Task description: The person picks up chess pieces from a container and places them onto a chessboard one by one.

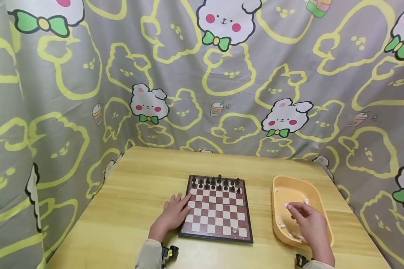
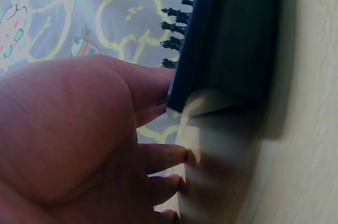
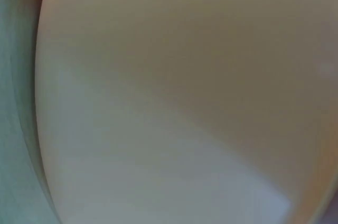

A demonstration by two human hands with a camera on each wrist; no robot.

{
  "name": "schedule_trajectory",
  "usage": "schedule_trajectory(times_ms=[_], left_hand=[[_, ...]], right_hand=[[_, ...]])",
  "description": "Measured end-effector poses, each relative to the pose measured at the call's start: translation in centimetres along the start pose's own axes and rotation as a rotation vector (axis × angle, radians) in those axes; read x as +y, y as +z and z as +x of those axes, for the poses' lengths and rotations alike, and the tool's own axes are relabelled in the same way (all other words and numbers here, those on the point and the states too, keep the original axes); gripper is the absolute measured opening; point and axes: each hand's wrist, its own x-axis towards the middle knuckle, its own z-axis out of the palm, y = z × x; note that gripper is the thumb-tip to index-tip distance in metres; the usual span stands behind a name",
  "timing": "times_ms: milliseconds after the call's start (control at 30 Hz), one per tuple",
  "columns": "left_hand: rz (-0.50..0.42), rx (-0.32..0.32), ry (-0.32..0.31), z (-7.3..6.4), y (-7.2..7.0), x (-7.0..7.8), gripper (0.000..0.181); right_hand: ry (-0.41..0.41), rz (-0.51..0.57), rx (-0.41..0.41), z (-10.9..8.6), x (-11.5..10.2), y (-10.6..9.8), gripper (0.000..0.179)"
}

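Nearest, a light sleeve (image 1: 149, 254) with a black wrist device (image 1: 174, 251) leads to the person's left hand (image 1: 171, 216), whose grip is loose, the fingers mostly straight and spread, holding nothing, with fingertips touching the left edge of a chessboard (image 1: 215, 215). The right hand (image 1: 311, 224) is over an orange tray (image 1: 287, 188) to the right of the board, its grip drawn almost closed, thumb and index finger pinching a small white piece (image 1: 286, 205). More white pieces (image 1: 282, 225) lie scattered inside the tray; the right wrist view is too blurred to add detail. One pale piece (image 1: 234, 230) stands near the board's front right corner. At its far end, black pieces (image 1: 213, 183) stand in two rows. Beyond the wooden tabletop (image 1: 161, 160) hangs a grey curtain (image 1: 185, 74) with yellow outlines and white cartoon animals.
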Motion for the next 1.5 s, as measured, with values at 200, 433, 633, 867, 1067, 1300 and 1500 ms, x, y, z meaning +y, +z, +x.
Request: schedule_trajectory(times_ms=[200, 433, 633, 867, 1067, 1300, 1500], left_hand=[[-0.006, 0.008, -0.006, -0.8, -0.1, -0.3, 0.050], [-0.009, 0.000, 0.005, -0.4, -0.3, 0.1, 0.051], [-0.003, 0.001, 0.009, -0.4, -0.5, 0.1, 0.051], [0.011, -0.001, 0.004, -0.4, -0.4, 0.0, 0.051], [0.012, -0.003, 0.011, -0.1, -0.2, 0.0, 0.051], [0.020, -0.004, 0.012, 0.0, 0.0, 0.0, 0.051], [0.011, -0.002, 0.002, 0.0, -0.1, -0.1, 0.051]], right_hand=[[-0.029, 0.005, 0.025, -0.3, -0.6, 0.5, 0.026], [-0.021, -0.007, 0.030, -0.1, -0.9, 0.6, 0.028], [-0.042, 0.001, 0.051, 0.0, -0.9, 0.9, 0.027], [-0.075, 0.026, 0.080, -0.1, -1.2, 1.4, 0.023], [-0.098, 0.048, 0.090, -0.2, -1.7, 1.6, 0.020], [-0.136, 0.061, 0.060, -0.3, -2.1, 2.1, 0.019], [-0.149, 0.065, 0.046, -0.1, -2.1, 2.4, 0.018]])
